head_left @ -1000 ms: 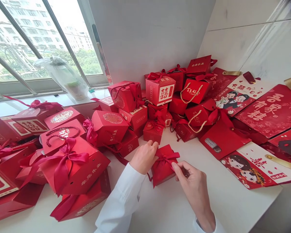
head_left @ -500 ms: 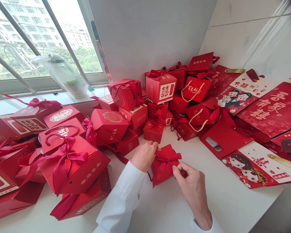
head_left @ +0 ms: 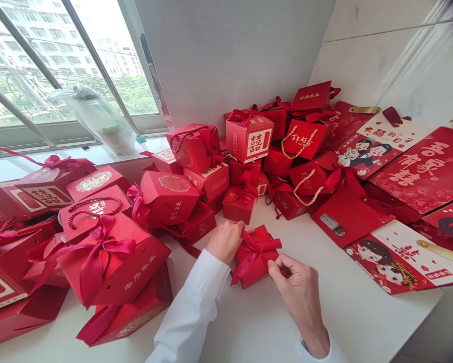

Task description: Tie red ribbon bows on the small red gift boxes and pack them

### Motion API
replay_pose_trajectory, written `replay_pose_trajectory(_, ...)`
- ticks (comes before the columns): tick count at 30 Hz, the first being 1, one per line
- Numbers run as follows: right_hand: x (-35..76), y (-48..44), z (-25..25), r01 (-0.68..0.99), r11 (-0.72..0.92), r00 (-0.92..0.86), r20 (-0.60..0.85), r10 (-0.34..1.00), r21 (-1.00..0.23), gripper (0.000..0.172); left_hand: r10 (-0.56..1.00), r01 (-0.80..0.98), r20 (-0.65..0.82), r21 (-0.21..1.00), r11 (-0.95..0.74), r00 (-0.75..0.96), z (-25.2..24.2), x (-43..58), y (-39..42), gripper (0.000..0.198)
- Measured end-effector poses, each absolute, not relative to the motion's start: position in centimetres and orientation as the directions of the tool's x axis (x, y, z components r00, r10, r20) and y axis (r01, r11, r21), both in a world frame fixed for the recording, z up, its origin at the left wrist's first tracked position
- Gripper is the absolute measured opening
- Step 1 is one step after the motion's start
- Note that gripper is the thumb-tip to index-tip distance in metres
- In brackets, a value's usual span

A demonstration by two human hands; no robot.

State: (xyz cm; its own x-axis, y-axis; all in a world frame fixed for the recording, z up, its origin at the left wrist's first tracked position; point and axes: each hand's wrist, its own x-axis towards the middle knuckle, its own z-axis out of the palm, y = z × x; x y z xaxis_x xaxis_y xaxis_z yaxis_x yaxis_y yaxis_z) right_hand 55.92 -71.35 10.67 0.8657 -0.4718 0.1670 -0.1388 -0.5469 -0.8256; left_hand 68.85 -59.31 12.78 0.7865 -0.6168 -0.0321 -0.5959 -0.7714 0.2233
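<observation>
A small red gift box (head_left: 257, 262) with a red satin ribbon (head_left: 253, 250) sits on the white counter (head_left: 264, 322), between my hands. My left hand (head_left: 225, 241) is closed on the box's left top edge where the ribbon crosses. My right hand (head_left: 296, 285) pinches the box's right edge, fingers curled together. Both sleeves are white.
Several red gift boxes (head_left: 249, 138) are piled against the back wall and to the left, the nearest a large bowed box (head_left: 113, 262). Flat red paper bags (head_left: 400, 259) lie at the right. A plastic-wrapped item (head_left: 98, 118) stands on the window sill.
The small box has been tipped more upright and turned slightly, and the ribbon now lies across its top. My right fingers have closed from spread to a pinch.
</observation>
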Motion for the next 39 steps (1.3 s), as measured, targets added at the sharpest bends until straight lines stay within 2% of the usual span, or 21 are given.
replay_pose_trajectory(4, 55.8, -71.4, 10.6, -0.145, -0.54, 0.868, 0.154, -0.471, -0.829, 0.035, -0.598, -0.58, -0.022, 0.216, -0.785, 0.801, 13.0, 68.8, -59.2, 0.05)
replay_pose_trajectory(8, 55.7, -71.3, 10.6, -0.127, -0.529, 0.873, 0.158, -0.461, -0.839, 0.037, -0.598, -0.57, -0.026, 0.271, -0.776, 0.801, 13.7, 68.7, -59.0, 0.052)
replay_pose_trajectory(15, 55.6, -71.1, 10.6, -0.123, -0.513, 0.874, 0.153, -0.462, -0.849, 0.038, -0.634, -0.571, -0.077, 0.359, -0.738, 0.77, 13.7, 68.8, -58.6, 0.042)
replay_pose_trajectory(23, 55.8, -71.2, 10.4, -0.123, -0.52, 0.884, 0.145, -0.445, -0.845, 0.036, -0.595, -0.552, -0.024, 0.345, -0.759, 0.803, 11.8, 69.3, -58.8, 0.038)
replay_pose_trajectory(31, 55.6, -71.2, 10.4, -0.134, -0.508, 0.885, 0.127, -0.447, -0.851, 0.037, -0.552, -0.498, -0.058, 0.359, -0.789, 0.832, 12.5, 69.1, -59.0, 0.052)
replay_pose_trajectory(39, 55.4, -71.3, 10.2, -0.164, -0.424, 0.897, 0.044, -0.44, -0.891, 0.039, -0.523, -0.46, -0.065, 0.393, -0.796, 0.85, 12.5, 69.2, -59.2, 0.058)
